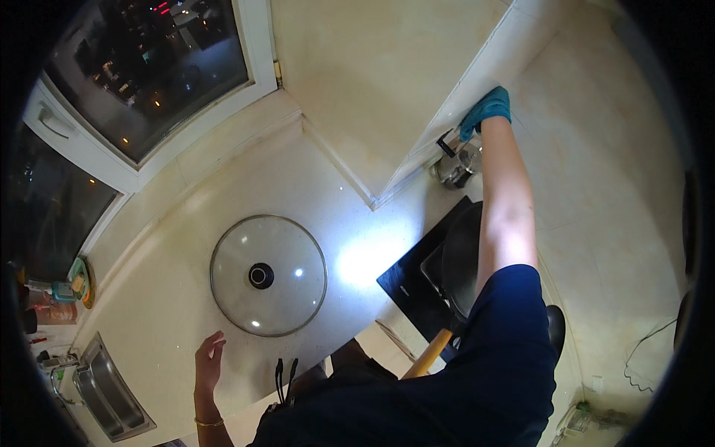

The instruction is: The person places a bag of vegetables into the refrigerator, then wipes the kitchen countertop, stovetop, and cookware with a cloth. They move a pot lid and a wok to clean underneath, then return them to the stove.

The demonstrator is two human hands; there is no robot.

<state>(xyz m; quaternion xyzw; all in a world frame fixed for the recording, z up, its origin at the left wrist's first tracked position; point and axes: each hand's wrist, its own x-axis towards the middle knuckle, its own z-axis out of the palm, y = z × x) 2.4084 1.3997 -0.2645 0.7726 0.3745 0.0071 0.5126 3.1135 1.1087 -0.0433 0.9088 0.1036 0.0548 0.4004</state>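
My right arm reaches far forward to the wall beyond the cooktop. A teal cloth (pixel 490 107) wraps my right hand (pixel 495 118), which is mostly hidden, and it lies against the wall. Just below it stands a shiny metal pot or kettle (pixel 455 167) with a black handle, partly behind my forearm. My left hand (pixel 209 357) hovers at the near side of the counter with loosely bent fingers and nothing in them. The nearest thing to it is a round glass lid (pixel 268 307) with a black knob, lying on the counter.
A black induction cooktop (pixel 408 274) carries a dark pan (pixel 461 268) with a wooden handle (pixel 429 353), partly under my right arm. A wall corner (pixel 373 205) juts towards the counter. A steel sink (pixel 114 396) is at lower left, windows (pixel 151 78) at upper left.
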